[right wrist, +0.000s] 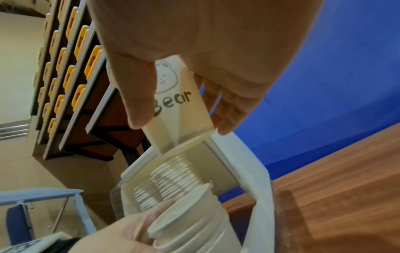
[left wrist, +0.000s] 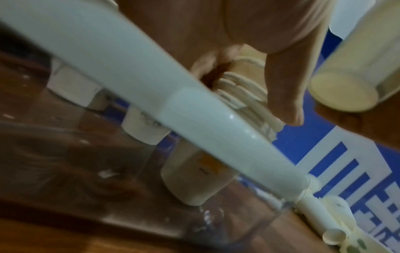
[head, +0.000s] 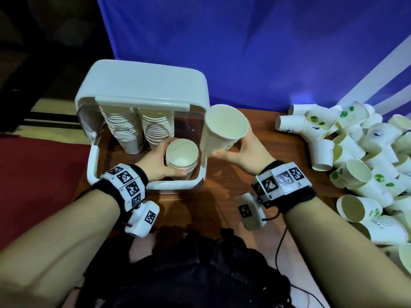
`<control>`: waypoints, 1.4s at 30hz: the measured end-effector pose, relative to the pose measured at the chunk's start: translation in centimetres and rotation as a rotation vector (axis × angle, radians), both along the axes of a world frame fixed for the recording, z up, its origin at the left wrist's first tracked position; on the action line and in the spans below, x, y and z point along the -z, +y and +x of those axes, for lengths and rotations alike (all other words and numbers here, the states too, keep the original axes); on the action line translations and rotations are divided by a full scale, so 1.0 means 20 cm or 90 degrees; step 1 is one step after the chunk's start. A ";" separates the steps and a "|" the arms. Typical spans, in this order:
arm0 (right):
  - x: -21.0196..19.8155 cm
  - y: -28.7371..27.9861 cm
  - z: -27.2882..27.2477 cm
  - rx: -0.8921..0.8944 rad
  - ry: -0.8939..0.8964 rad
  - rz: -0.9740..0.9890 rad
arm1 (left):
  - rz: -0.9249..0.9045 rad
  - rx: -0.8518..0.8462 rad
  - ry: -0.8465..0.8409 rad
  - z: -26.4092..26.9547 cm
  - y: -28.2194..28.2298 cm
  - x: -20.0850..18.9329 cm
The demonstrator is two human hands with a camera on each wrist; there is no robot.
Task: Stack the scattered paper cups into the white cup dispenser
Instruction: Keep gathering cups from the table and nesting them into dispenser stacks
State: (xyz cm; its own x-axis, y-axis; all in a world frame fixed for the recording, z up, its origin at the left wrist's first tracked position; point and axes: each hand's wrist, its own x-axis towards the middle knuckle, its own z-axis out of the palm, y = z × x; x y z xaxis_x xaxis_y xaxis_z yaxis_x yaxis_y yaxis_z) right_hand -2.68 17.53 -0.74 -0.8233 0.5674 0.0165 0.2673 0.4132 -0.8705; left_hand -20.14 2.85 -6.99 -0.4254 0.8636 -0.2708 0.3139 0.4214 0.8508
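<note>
**Two hands, two loads of cups at the dispenser**

The dispenser (head: 146,85) stands on the wooden table (head: 222,181) with its white lid raised at the back and its clear-walled box open toward the person. Inside, at the rear, two tall nested columns of cups (head: 138,127) lean side by side, rims upward, their bases on the box floor.

The left hand (head: 155,161) reaches over the near white rim into the box and curls around a short stack (head: 182,155) of nested cups, fingers behind it and thumb across the near side. The stack sits upright in the right front part of the box; the left wrist view shows its base (left wrist: 194,186) low in the box, though whether it touches the floor cannot be told.

The right hand (head: 242,152) grips a single cup (head: 224,130), mouth up and tilted slightly, just beside the dispenser's right wall and above the table. Thumb and fingers pinch its lower body; the right wrist view shows a bear face and the word "Bear" printed on the cup (right wrist: 173,95), which looks creased.

To the right on the table lies a loose pile (head: 355,156) of cups, most on their sides, several with green prints, well apart from the dispenser
</note>
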 end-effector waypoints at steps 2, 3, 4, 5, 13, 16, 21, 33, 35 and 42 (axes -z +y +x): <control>0.03 -0.02 -0.04 -0.014 0.006 -0.008 | -0.015 0.018 0.020 -0.01 0.00 0.02; 0.05 -0.04 -0.07 -0.018 0.007 -0.014 | -0.020 0.018 0.023 -0.01 0.00 0.02; 0.07 -0.05 -0.09 -0.020 0.010 -0.022 | -0.019 0.017 0.025 -0.01 0.00 0.02; 0.09 -0.06 -0.11 -0.020 0.013 -0.031 | -0.020 0.014 0.021 -0.01 0.00 0.02; 0.27 -0.19 -0.22 0.028 0.012 -0.093 | 0.018 0.032 -0.032 -0.01 -0.01 0.04; 0.31 -0.20 -0.23 0.046 0.003 -0.114 | 0.027 0.041 -0.034 -0.02 -0.01 0.04; 0.31 -0.20 -0.23 0.031 -0.014 -0.097 | 0.002 0.034 -0.016 -0.02 -0.01 0.05; 0.18 -0.10 0.12 -0.001 -0.140 0.013 | 0.072 0.017 0.130 0.00 -0.15 -0.15; 0.14 -0.04 0.23 0.006 -0.179 0.071 | 0.104 0.017 0.185 0.05 -0.16 -0.25; 0.01 0.24 0.60 0.128 -0.297 0.162 | 0.118 0.159 0.209 0.40 0.11 -0.45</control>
State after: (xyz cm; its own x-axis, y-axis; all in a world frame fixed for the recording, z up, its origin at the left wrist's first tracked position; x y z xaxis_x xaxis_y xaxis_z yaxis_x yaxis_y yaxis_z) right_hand 9.30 22.42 -0.84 -0.6521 0.7398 -0.1658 0.6947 0.4955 -0.5215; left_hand -12.06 5.11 1.95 -0.2352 0.9719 0.0122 0.6523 0.1485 0.7433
